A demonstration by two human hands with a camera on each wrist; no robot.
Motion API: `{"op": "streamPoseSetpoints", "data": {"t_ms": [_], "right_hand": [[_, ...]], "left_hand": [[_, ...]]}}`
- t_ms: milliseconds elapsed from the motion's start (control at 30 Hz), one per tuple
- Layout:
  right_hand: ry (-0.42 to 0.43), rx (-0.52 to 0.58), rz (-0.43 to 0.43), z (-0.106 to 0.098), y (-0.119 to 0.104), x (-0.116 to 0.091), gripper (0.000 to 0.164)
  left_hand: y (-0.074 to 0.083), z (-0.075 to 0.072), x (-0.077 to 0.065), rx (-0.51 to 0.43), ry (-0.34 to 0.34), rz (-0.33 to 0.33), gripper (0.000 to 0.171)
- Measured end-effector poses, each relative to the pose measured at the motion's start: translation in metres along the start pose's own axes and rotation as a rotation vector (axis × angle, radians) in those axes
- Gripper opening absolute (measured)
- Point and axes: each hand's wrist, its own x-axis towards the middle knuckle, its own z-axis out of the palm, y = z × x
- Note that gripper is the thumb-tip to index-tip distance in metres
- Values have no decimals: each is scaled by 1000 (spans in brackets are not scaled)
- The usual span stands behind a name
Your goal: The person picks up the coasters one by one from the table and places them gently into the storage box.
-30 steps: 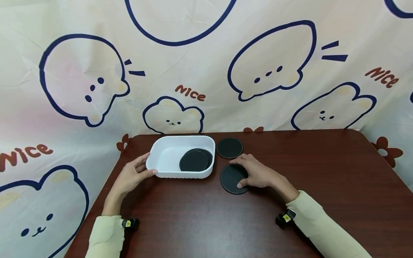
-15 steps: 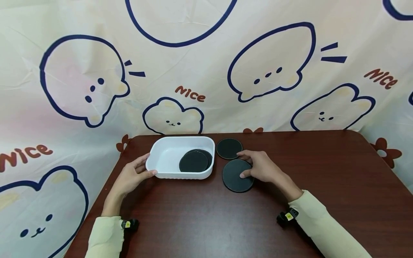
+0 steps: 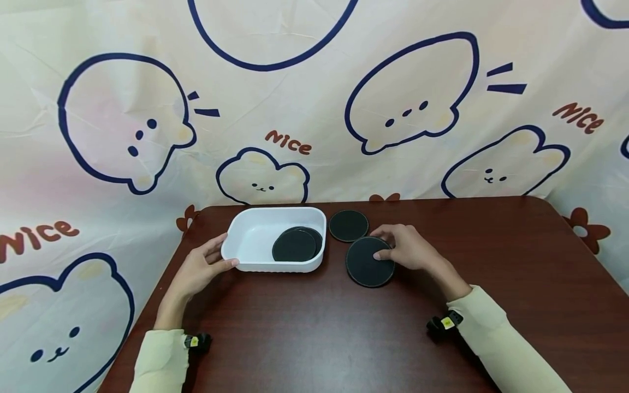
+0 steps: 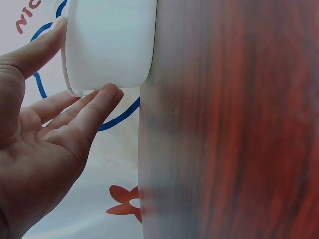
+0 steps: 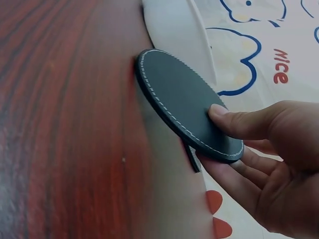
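Observation:
My right hand (image 3: 408, 248) pinches a round black coaster (image 3: 367, 267), thumb on its upper face and fingers underneath. In the right wrist view the held coaster (image 5: 174, 94), edged with pale stitching, is tilted and raised off the tabletop. Another black coaster (image 3: 348, 225) lies flat just behind it, right of a white plastic tub (image 3: 250, 245). Inside that tub, at its right end, several black coasters (image 3: 295, 245) overlap. My left hand (image 3: 199, 267) holds the tub's left end, thumb at the near corner and fingers along the end wall.
The dark reddish-brown wooden table (image 3: 304, 333) runs back to a cream cloth (image 3: 324, 180) printed with cartoon bears. Small black cameras sit at both wrists, by the pale sleeves (image 3: 162, 355).
My right hand has drawn the coaster rightward and lifted it, its fingers now beneath. The left hand and the tub have stayed put.

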Motion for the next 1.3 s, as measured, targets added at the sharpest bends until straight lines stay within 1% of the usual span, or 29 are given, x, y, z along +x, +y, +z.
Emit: {"op": "streamPoseSetpoints", "data": {"t_ms": [100, 267, 433, 600, 733, 1000, 1300], "right_hand": [[-34, 93, 37, -4, 1, 0, 41], [-93, 363, 118, -13, 6, -2, 44], [-101, 544, 174, -21, 13, -4, 51], [-105, 701, 192, -27, 14, -4, 57], [-86, 770, 197, -30, 11, -4, 59], [-4, 790, 212, -33, 13, -5, 57], [26, 845, 206, -34, 10, -4, 60]], "left_hand": [[0, 0, 0, 2, 1, 1, 90], [0, 0, 0, 5, 1, 1, 89], [-1, 0, 0, 8, 2, 2, 89], [-1, 1, 0, 7, 0, 4, 89], [-1, 0, 0, 10, 0, 0, 90], [2, 2, 2, 5, -14, -6, 91], [2, 0, 2, 6, -22, -14, 92]]}}
